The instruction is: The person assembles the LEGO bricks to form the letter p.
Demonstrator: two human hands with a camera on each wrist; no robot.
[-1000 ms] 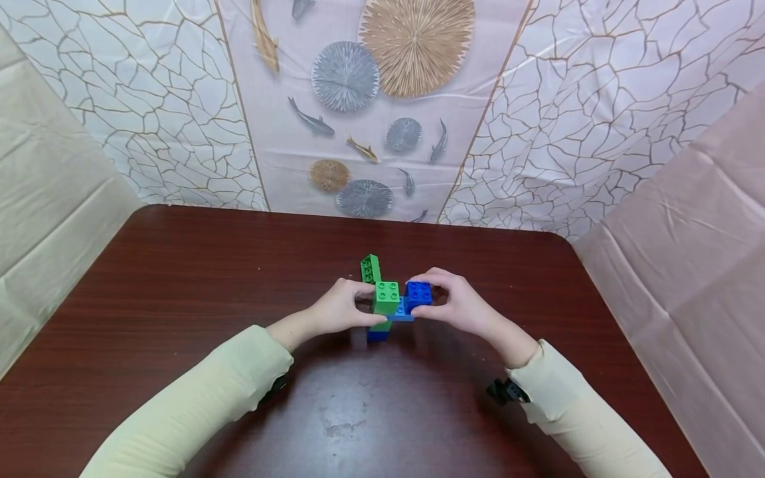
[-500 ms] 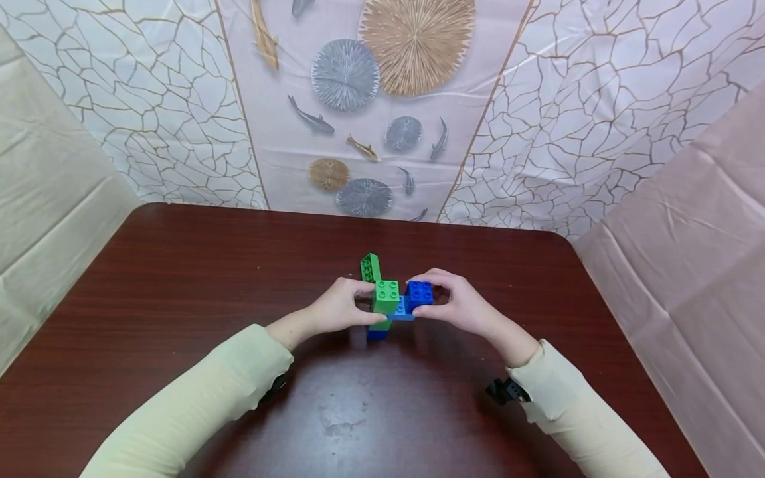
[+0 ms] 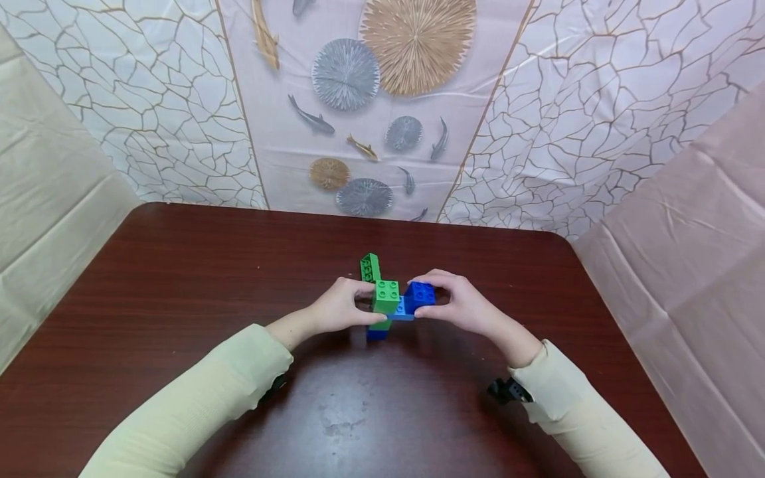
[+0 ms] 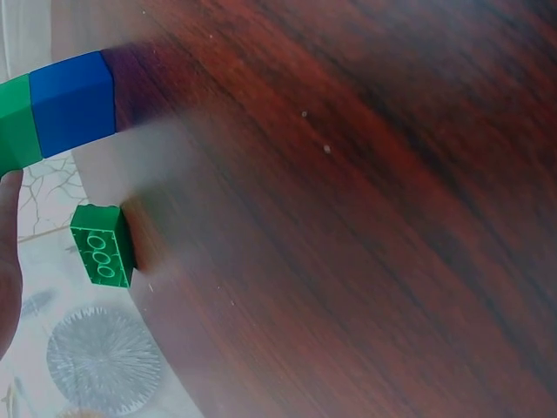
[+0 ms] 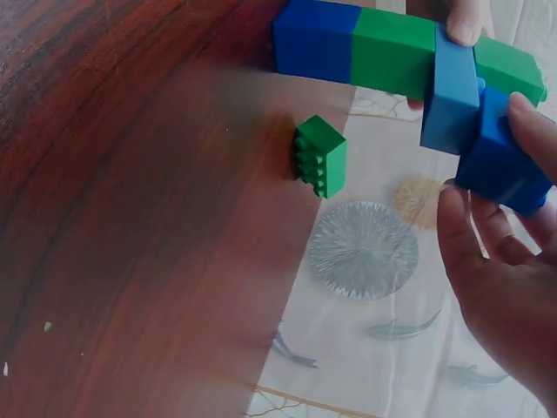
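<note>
In the head view a stack of toy building bricks stands mid-table: a dark blue brick (image 3: 376, 335) lowest, a green brick (image 5: 393, 54) on it, a light blue brick (image 3: 401, 309) jutting right, and a green brick (image 3: 386, 296) on top. My left hand (image 3: 335, 309) holds the stack near the top, thumb in front. Between thumb and fingers, my right hand (image 3: 463, 307) pinches another dark blue brick (image 3: 421, 297) at the jutting end of the light blue one. That pinched brick leans to the right, its edge close against the light blue brick in the right wrist view.
Behind the stack a loose green brick (image 3: 370, 267) lies on its side, studs facing sideways in the right wrist view. The dark brown table (image 3: 239, 265) ends at a patterned cloth backdrop (image 3: 370, 133), with plain cloth sides left and right.
The pinched dark blue brick has tipped and shifted slightly to the right with my right hand. My left hand and the stack have stayed in place.
</note>
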